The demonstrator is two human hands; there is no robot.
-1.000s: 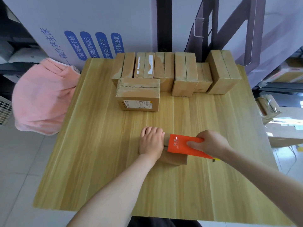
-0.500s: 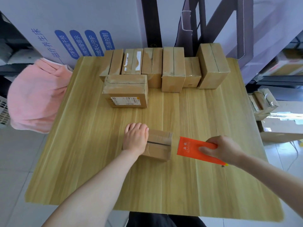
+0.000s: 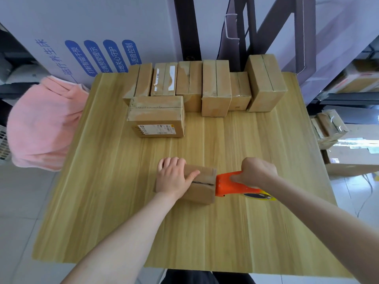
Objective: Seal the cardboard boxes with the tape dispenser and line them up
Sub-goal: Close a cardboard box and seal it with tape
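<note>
Small cardboard box (image 3: 202, 192) first: it sits on the wooden table (image 3: 225, 232), near the middle and a little toward you, with a dark slit of a seam running along its top toward the right end. Your left hand (image 3: 174, 178) is pressing down on its left half, palm flat and thumb stretched along the top toward that seam. The fingers bend over the far edge, so their tips are out of sight, and the hand covers that end of the box. Your right hand (image 3: 256, 173) is wrapped round the orange tape dispenser (image 3: 225, 184), fingers curled tight over its body, and the dispenser's front sits right against the box's right end. The yellow tape roll (image 3: 261, 195) peeks out beneath your wrist, mostly hidden by your forearm. No strip of tape can be made out on the seam. Further back, a labelled box (image 3: 156, 116) lies apart from you, its printed sticker too small to read. It touches the row of boxes (image 3: 216, 87) standing side by side along the table's far edge, and it blocks the lower part of the two at the left. Off the table's left side hangs a pink cloth (image 3: 43, 124). Behind it all stands a big white carton (image 3: 92, 27) with blue lettering, cut off by the frame. More cardboard boxes (image 3: 328, 128) sit blurred on the floor at the right.
</note>
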